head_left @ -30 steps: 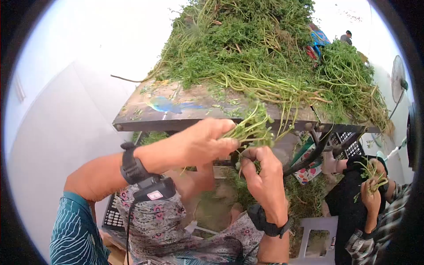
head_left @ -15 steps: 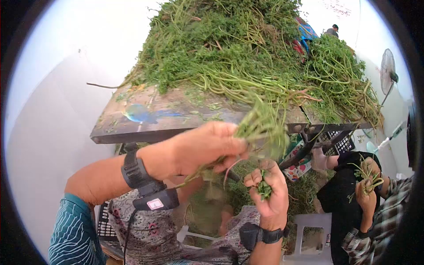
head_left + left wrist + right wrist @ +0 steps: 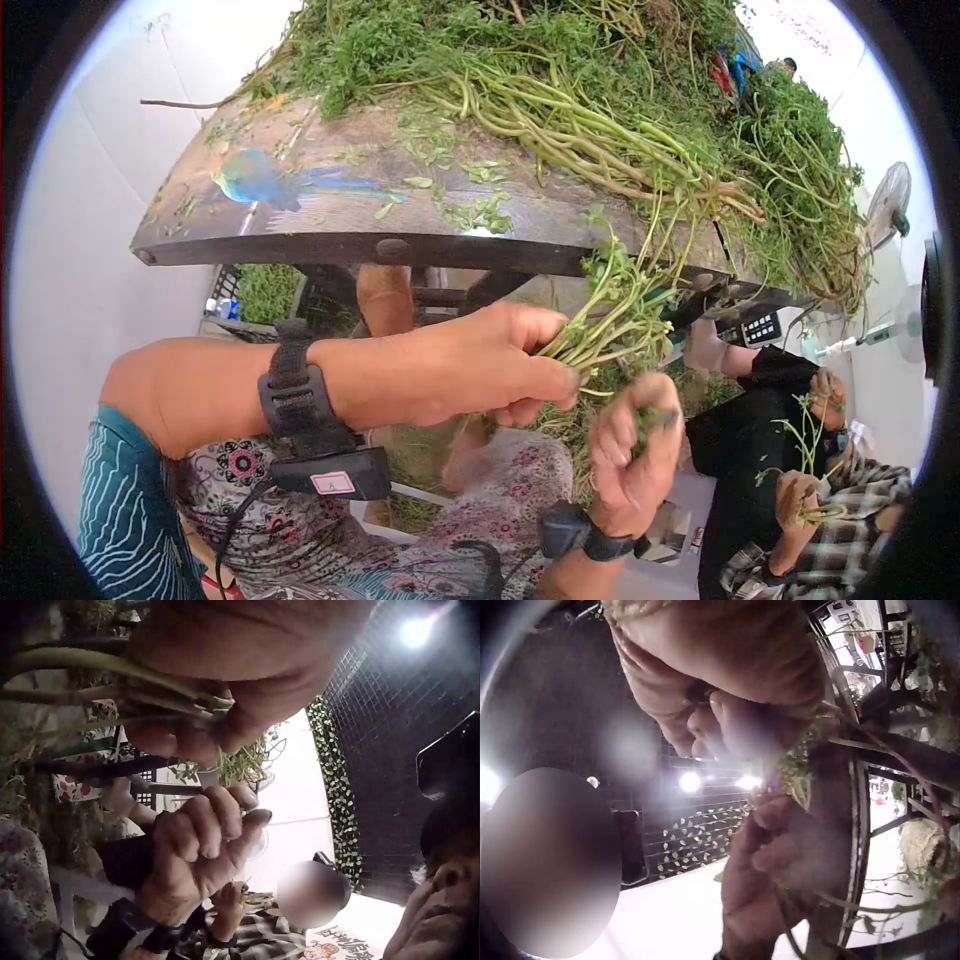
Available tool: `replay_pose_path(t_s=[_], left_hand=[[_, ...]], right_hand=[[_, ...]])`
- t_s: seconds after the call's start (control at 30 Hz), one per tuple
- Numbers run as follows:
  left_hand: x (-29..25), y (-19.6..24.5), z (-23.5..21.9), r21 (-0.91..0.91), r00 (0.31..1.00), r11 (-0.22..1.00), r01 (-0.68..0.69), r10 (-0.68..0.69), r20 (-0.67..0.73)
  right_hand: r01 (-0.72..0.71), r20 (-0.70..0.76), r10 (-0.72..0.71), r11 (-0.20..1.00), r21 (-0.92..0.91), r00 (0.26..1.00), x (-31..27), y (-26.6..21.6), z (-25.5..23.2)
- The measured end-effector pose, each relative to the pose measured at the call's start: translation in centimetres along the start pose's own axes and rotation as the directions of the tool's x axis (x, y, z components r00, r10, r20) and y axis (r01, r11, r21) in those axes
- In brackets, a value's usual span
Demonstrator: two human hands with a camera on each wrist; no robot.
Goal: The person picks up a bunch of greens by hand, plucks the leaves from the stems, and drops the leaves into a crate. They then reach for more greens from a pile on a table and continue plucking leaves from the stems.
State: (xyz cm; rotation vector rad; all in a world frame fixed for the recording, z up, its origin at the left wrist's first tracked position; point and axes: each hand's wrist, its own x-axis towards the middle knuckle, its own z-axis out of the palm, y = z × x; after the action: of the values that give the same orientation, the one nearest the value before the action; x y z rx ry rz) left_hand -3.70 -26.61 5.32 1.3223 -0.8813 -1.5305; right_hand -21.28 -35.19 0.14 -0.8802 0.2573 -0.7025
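Observation:
In the head view my left hand [image 3: 460,365] grips a small bunch of green leafy stems [image 3: 615,325] between thumb and fingers, leaves pointing up and right. Cut-looking ends of these stems [image 3: 112,671] show at the fingers in the left wrist view. Just below and right of the bunch, my right hand [image 3: 630,450] has its fingers curled toward the thumb. A bit of green leaves [image 3: 652,418] shows inside that curl, mostly hidden by the fingers. In the right wrist view, a dark green scrap [image 3: 699,691] peeks out among its fingers.
A large heap of greens [image 3: 420,60] covers most of the wooden table [image 3: 330,215], long stems overhanging its front edge. Beneath stands a black crate of greens [image 3: 268,292]. At right another person's hand [image 3: 798,500] holds stems. A standing fan [image 3: 888,205] is behind.
My right hand came away from the bunch, showed leaves in its fingers, then moved slightly right and up. The left hand keeps the bunch. The head view shifted, bringing the table leftward and up.

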Motion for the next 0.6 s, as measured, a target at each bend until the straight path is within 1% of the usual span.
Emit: replay_pose_path(t_s=[0.03, 0.07, 0.13, 0.23, 0.27, 0.33, 0.37, 0.47, 0.5, 0.57, 0.6], left_hand=[[-0.1, 0.1, -0.1, 0.001, 1.0, 1.0, 0.0, 0.0, 0.004], [-0.1, -0.2, -0.3, -0.007, 0.999, 1.0, -0.013, 0.013, 0.037], [-0.3, -0.8, -0.7, -0.025, 0.995, 0.999, -0.036, 0.038, 0.092], [-0.6, -0.4, -1.1, -0.014, 0.999, 0.999, 0.044, -0.043, 0.024], [-0.7, -0.3, -1.3, -0.036, 1.0, 0.999, 0.016, -0.016, 0.011], [-0.7, -0.5, -1.7, -0.081, 0.999, 0.996, -0.035, 0.033, -0.018], [-0.3, -1.1, -2.3, -0.077, 0.997, 0.994, -0.072, 0.075, 0.03], [-0.4, -0.8, -2.2, -0.151, 0.995, 0.984, -0.098, 0.093, -0.039], [-0.7, -0.6, -2.2, -0.186, 0.993, 0.977, -0.108, 0.097, -0.067], [-0.8, -0.6, -2.9, -0.199, 0.995, 0.976, -0.093, 0.082, -0.062], [-1.0, -0.3, -3.2, -0.207, 0.996, 0.975, -0.084, 0.073, -0.06]], right_hand=[[-0.023, -0.131, 0.031, 0.998, 0.065, 0.991, 0.6, 0.7, 0.3], [-0.044, -0.099, 0.05, 0.997, 0.065, 0.994, 1.2, 1.2, -0.1], [-0.053, -0.087, 0.046, 0.996, -0.073, 0.995, 2.2, 1.6, 0.7], [-0.009, -0.136, -0.002, 0.996, -0.086, 0.991, 2.8, 1.9, 1.4], [0.018, -0.162, -0.05, 0.98, -0.198, 0.986, 2.9, 2.0, 2.0], [0.057, -0.197, -0.15, 0.909, -0.412, 0.969, 2.4, 2.2, 3.1], [0.064, -0.175, -0.175, 0.86, -0.507, 0.969, 2.2, 2.4, 2.9], [0.189, 0.04, -0.244, 0.629, -0.754, 0.969, 2.0, 3.1, 2.2], [0.116, 0.002, -0.174, 0.65, -0.751, 0.985, 1.6, 2.6, 2.8], [-0.002, -0.13, -0.089, 0.819, -0.574, 0.987, 1.1, 2.1, 4.2], [-0.06, -0.188, -0.032, 0.882, -0.468, 0.982, 0.9, 2.1, 4.5]])
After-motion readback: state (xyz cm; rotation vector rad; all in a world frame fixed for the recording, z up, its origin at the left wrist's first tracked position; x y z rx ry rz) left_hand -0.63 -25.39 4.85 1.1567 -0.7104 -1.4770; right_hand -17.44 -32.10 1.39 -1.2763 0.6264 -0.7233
